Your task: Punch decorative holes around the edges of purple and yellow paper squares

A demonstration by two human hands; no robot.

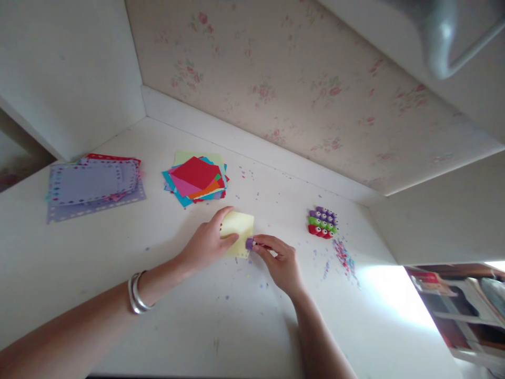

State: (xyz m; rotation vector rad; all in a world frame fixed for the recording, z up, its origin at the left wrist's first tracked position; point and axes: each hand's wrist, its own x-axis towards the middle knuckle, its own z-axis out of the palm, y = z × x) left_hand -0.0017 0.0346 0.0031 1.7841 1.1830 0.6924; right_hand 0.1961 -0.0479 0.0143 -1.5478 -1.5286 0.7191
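Observation:
A small pale yellow sheet of paper (pixel 241 223) lies tilted near the middle of the desk, with punched holes along its left and lower edges. My left hand (pixel 211 237) holds it from the left, thumb on top and fingers around the far edge. Between thumb and fingers of my right hand (pixel 280 259) is a small purple paper punch (pixel 249 243), set on the sheet's right edge. The fingers of my right hand are closed on the punch's white button end. Whether the button is pressed down, I cannot tell.
Several purple, green and red punches (pixel 322 222) stand in rows at the right, beside a heap of paper confetti (pixel 344 258). A stack of coloured paper (pixel 197 176) lies behind my left hand. Hole-edged lilac sheets (pixel 92 184) are at far left. A wallpapered wall (pixel 256 79) bounds the back.

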